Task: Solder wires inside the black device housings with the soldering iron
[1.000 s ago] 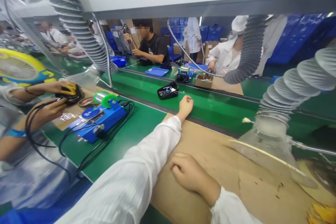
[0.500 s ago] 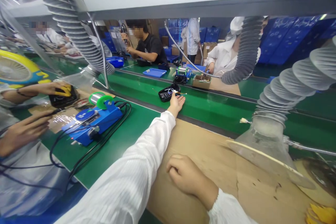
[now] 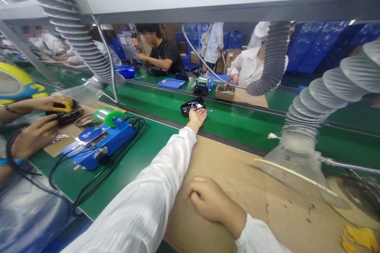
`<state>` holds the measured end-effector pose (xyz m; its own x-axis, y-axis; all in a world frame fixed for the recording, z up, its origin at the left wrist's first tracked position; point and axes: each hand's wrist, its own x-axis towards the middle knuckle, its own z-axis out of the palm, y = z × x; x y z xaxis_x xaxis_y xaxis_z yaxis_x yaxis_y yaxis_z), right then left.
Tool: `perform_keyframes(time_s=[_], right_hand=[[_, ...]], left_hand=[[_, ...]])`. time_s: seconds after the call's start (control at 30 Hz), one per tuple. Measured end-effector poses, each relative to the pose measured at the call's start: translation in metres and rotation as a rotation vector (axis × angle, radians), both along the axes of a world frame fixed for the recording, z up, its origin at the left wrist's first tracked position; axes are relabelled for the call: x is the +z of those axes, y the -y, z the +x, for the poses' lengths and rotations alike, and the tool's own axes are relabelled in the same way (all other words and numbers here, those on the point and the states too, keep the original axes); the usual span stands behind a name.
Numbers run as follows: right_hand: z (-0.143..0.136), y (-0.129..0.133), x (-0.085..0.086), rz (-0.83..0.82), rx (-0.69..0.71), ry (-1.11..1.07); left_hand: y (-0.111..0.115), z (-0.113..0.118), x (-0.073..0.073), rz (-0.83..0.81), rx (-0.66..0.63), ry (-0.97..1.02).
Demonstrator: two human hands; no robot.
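Note:
My left hand (image 3: 196, 119) reaches far out over the near edge of the green belt (image 3: 237, 118), its palm turned up and fingers stretched. Right at its fingertips lies a black plastic housing (image 3: 186, 108), with thin wires (image 3: 199, 106) and a white connector in and over it. Whether the fingers touch the housing or wires I cannot tell. Closer to me, my right hand (image 3: 211, 201) rests on the brown cardboard sheet (image 3: 234, 170) with its fingers curled into a fist, and nothing shows in it.
On the left is a blue soldering station (image 3: 103, 142) with a solder spool (image 3: 108, 116) and black cables. Beside it a co-worker's hands (image 3: 38, 130) hold a dark part. A fume hood (image 3: 303, 162) hangs at right, near a yellow cloth (image 3: 360, 237). Across the belt stands a small box (image 3: 225, 94).
The housing has shifted slightly right and toward my left hand, whose fingers look a little more bunched. My right hand stays in its fist. At left, the co-worker's hands have come closer together.

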<state>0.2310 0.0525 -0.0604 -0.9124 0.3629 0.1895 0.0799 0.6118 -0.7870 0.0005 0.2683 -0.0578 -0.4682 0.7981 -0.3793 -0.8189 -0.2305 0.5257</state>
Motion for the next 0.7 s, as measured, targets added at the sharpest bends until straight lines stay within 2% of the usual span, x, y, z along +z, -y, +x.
perform_keyframes(time_s=[0.33, 0.7], right_hand=[[0.000, 0.000, 0.002, 0.004, 0.009, 0.027], [0.001, 0.000, 0.000, -0.006, 0.004, 0.012]], left_hand=[[-0.006, 0.003, 0.000, -0.055, -0.078, -0.009], [-0.004, 0.015, -0.002, -0.057, -0.070, -0.136]])
